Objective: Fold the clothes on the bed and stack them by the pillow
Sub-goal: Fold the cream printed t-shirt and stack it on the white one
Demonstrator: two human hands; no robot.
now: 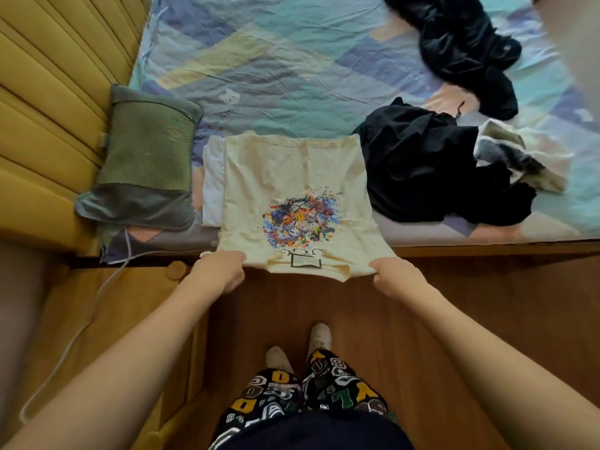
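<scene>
Beside the pillow [143, 157], at the near edge of the bed [276, 60], the cream T-shirt [292, 177] lies spread with its tiger print up. Its far part rests flat on the sheet, partly over a folded white garment [212, 183] that sits just right of the pillow, and its near collar end hangs out past the bed edge toward the person.

Going from the pillow rightward, the left hand [220, 271] comes first, its grip clenched on the shirt's near left corner. Right of that is the collar label, then the right hand [394, 274], gripping the near right corner the same way. So the shirt stretches away from both grips toward the far side of the bed, taut between them.

Judging from this, the main risk is an uneven fold. If one hand lifts or travels ahead of the other, the cloth will skew and the print side will crease. Dragging the shirt could also pull the white garment underneath out of its fold.

Further right of the pillow, a black heap [431, 164] touches the shirt's right edge and could snag in the fold. Beyond it lie a grey-and-white piece [519, 157] and another dark garment [467, 50], both still unfolded.
</scene>
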